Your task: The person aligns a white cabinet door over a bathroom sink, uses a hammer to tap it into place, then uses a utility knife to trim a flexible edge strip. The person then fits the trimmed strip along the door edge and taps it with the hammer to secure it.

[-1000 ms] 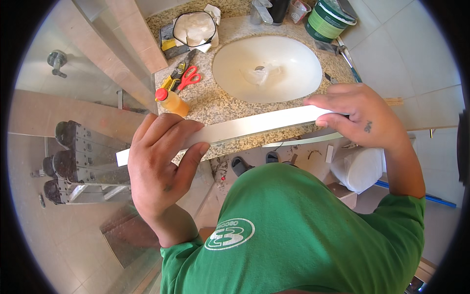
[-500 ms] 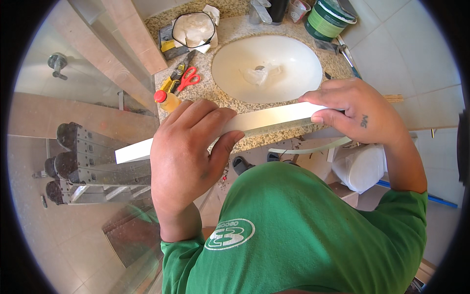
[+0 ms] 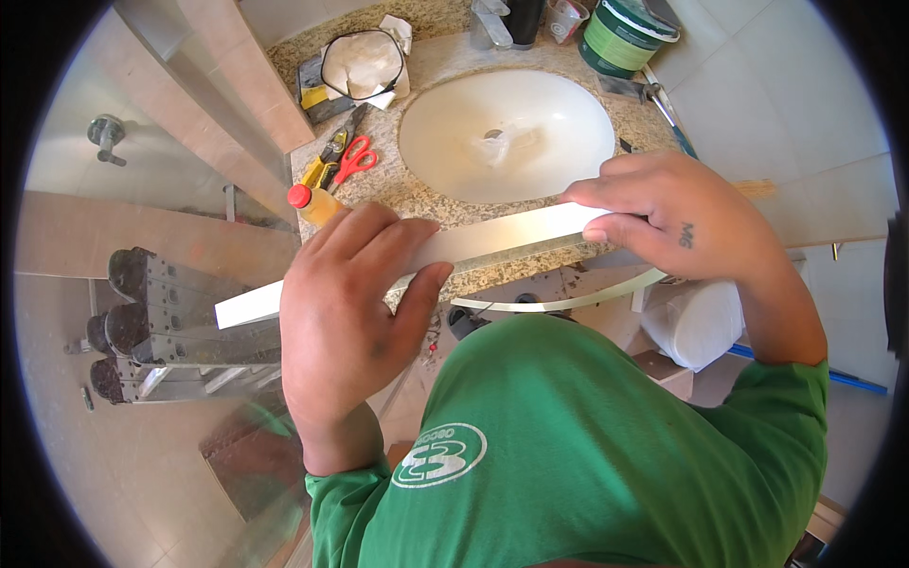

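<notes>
A long, narrow white board (image 3: 511,235) lies across my front, just over the near edge of the granite counter, its left end lower. My left hand (image 3: 346,308) is wrapped over its left part, fingers on the far side and thumb on the near side. At the right end, my right hand (image 3: 677,213) pinches it between thumb and fingers. A thin, pale, flexible strip (image 3: 568,304) curves below the board from near my right hand. Whether it joins the board is hidden by that hand.
Beyond the board is a white oval sink (image 3: 507,175). Left of it lie red-handled scissors (image 3: 357,156), snips (image 3: 336,150) and a red-capped bottle (image 3: 317,204). A green bucket (image 3: 620,43) and a hammer (image 3: 668,109) sit back right. A ladder (image 3: 175,317) stands left.
Both hands and the board have shifted slightly left in the picture. The hanging strip now shows a longer curve reaching further left. The grip of both hands looks the same.
</notes>
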`<action>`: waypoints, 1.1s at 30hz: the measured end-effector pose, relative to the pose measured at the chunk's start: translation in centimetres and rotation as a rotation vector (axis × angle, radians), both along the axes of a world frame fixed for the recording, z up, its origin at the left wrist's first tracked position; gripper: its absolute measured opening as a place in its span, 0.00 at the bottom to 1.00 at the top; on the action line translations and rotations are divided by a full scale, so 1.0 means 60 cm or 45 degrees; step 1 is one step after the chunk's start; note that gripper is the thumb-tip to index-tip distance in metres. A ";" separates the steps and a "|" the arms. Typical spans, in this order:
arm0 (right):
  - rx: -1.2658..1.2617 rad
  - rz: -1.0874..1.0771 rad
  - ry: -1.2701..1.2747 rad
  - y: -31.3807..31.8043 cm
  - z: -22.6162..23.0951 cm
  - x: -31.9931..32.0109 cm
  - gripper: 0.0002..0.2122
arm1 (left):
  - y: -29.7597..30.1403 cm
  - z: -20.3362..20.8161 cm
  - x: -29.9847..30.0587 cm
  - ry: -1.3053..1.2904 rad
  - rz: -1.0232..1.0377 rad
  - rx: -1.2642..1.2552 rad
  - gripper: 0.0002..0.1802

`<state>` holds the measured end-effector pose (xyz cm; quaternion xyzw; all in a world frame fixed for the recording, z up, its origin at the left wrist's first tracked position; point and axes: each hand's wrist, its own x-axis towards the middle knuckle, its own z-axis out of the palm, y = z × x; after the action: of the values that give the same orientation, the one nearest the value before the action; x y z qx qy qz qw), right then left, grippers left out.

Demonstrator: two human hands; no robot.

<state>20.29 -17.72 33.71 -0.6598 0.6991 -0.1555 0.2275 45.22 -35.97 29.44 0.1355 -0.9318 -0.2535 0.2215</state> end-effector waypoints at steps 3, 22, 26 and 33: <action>-0.016 0.022 -0.018 -0.003 -0.002 -0.003 0.14 | 0.021 -0.003 -0.027 0.077 -0.109 0.048 0.17; 0.005 -0.047 -0.126 0.049 0.044 -0.077 0.20 | 0.049 -0.029 -0.071 0.227 -0.084 -0.127 0.12; 0.147 -0.002 -0.243 0.082 0.047 -0.128 0.19 | 0.055 -0.032 -0.073 0.208 -0.046 -0.164 0.13; 0.195 -0.030 -0.393 0.140 0.043 -0.205 0.21 | 0.076 -0.026 -0.069 0.136 0.053 -0.161 0.13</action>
<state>7.97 -9.33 36.27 -0.6005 0.6733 -0.2040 0.3800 41.06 -31.39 27.88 0.1268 -0.9298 -0.1963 0.2844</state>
